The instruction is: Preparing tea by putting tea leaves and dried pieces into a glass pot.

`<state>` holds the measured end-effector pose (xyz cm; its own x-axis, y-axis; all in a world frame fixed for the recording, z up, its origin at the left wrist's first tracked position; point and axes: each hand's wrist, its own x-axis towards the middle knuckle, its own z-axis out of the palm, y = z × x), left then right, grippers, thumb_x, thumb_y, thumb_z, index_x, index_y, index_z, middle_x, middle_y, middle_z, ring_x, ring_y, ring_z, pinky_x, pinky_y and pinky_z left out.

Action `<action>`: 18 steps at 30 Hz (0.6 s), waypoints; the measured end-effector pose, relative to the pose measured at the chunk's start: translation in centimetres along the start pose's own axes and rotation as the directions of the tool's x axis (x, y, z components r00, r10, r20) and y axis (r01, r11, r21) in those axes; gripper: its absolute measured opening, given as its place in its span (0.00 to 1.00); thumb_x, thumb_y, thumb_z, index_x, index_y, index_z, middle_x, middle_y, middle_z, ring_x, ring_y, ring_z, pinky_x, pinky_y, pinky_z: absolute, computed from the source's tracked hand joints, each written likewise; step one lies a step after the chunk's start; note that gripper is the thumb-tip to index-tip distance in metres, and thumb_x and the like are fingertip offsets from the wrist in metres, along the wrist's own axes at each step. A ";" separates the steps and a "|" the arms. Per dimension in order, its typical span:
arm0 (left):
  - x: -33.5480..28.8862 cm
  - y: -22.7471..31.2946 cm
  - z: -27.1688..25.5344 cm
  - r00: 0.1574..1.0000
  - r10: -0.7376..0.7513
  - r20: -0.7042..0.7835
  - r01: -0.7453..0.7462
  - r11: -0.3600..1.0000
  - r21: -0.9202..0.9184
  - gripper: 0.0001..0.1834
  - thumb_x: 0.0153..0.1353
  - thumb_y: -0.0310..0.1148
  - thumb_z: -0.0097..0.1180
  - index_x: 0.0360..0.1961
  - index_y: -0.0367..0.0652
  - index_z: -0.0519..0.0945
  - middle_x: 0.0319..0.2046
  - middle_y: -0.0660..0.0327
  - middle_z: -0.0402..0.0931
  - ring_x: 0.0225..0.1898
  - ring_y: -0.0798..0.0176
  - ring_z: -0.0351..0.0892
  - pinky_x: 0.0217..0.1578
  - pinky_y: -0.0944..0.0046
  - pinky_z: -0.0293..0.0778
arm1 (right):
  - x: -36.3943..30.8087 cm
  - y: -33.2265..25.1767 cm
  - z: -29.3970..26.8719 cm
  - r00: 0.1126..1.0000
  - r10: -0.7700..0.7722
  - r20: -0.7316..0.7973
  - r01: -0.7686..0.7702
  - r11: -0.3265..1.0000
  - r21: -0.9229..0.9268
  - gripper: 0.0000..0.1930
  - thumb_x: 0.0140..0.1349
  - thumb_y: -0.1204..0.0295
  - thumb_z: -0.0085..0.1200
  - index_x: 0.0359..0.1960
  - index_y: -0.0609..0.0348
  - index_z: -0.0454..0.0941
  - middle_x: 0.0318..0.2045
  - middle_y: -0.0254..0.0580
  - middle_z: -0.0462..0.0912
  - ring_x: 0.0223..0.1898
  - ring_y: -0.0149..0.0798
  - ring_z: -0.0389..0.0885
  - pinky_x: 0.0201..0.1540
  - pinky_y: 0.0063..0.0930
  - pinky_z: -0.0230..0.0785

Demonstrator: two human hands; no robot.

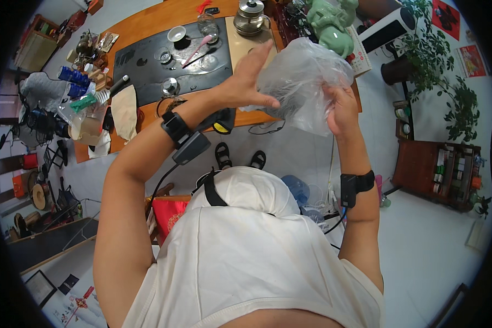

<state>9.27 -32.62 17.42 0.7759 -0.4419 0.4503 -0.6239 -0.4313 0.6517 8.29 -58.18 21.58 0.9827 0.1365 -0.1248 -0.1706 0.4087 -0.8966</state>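
A crumpled, clear plastic bag (303,76) hangs in the air over the table's right front edge. My right hand (342,112) is closed on its right side, thumb and fingers pinching the film. At the bag's left side is my left hand (249,79), thumb and fingers spread wide. Its thumb overlaps the bag in the picture; whether it touches the film I cannot tell. The bag looks puffed out, and I make out nothing inside it.
Past my hands is a wooden table (147,19) with a black tea tray (142,82), glass cups, a white bowl (176,34) and a glass kettle (250,21). A green ceramic figure (331,24) stands at back right. Packets and bottles crowd the left end.
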 end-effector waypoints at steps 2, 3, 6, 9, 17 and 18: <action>0.3 0.4 1.9 0.967 -0.141 0.214 0.160 0.985 -0.072 0.71 0.40 0.66 0.66 0.71 0.37 0.36 0.70 0.41 0.39 0.72 0.40 0.36 0.67 0.44 0.36 | -0.5 -0.6 0.3 0.995 0.083 -0.062 -0.075 0.989 0.125 0.19 0.55 0.84 0.45 0.50 0.66 0.75 0.45 0.44 0.80 0.46 0.38 0.78 0.54 0.31 0.68; 0.9 1.1 3.3 0.962 -0.102 0.252 0.131 0.987 -0.098 0.72 0.39 0.66 0.66 0.71 0.37 0.35 0.71 0.42 0.37 0.72 0.41 0.34 0.67 0.42 0.34 | -0.4 -0.6 -0.1 0.994 0.077 -0.071 -0.068 0.990 0.127 0.19 0.55 0.84 0.45 0.50 0.66 0.75 0.45 0.44 0.80 0.46 0.38 0.78 0.54 0.31 0.68; 3.3 2.9 7.0 0.984 0.029 0.176 -0.005 0.991 -0.135 0.66 0.42 0.59 0.69 0.71 0.40 0.40 0.69 0.43 0.46 0.70 0.45 0.47 0.66 0.45 0.44 | -0.4 -0.4 -0.8 0.993 0.109 0.041 -0.116 0.962 0.248 0.22 0.57 0.81 0.44 0.56 0.65 0.69 0.51 0.46 0.77 0.50 0.39 0.76 0.57 0.33 0.67; 5.4 4.4 9.0 0.975 -0.192 0.113 0.222 0.804 -0.551 0.37 0.51 0.34 0.63 0.63 0.42 0.64 0.51 0.54 0.75 0.51 0.58 0.75 0.52 0.63 0.69 | -1.2 -2.0 -0.9 1.000 -0.005 0.029 -0.004 0.962 0.274 0.25 0.63 0.75 0.47 0.62 0.65 0.61 0.55 0.48 0.72 0.56 0.39 0.73 0.60 0.34 0.64; 9.2 6.7 11.6 0.841 -0.480 0.250 0.446 0.351 -0.824 0.16 0.62 0.35 0.51 0.47 0.36 0.79 0.39 0.60 0.80 0.39 0.67 0.77 0.41 0.66 0.73 | -5.6 -3.8 -11.5 0.984 -0.152 0.091 0.177 0.850 -0.497 0.52 0.55 0.56 0.62 0.72 0.55 0.38 0.66 0.51 0.58 0.70 0.47 0.51 0.70 0.41 0.42; 9.3 7.4 12.5 0.843 -0.471 0.260 0.449 0.350 -0.822 0.16 0.62 0.35 0.51 0.47 0.36 0.79 0.39 0.60 0.80 0.39 0.67 0.77 0.41 0.66 0.73 | -6.5 -2.8 -12.1 0.981 -0.140 0.133 0.191 0.815 -0.547 0.53 0.52 0.58 0.64 0.72 0.56 0.38 0.67 0.50 0.55 0.70 0.45 0.51 0.70 0.38 0.41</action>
<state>10.71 -49.78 18.84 0.9235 -0.3739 -0.0861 0.2071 0.2968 0.9322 3.30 -71.14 19.79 0.9786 0.1968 0.0601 0.0877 -0.1346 -0.9870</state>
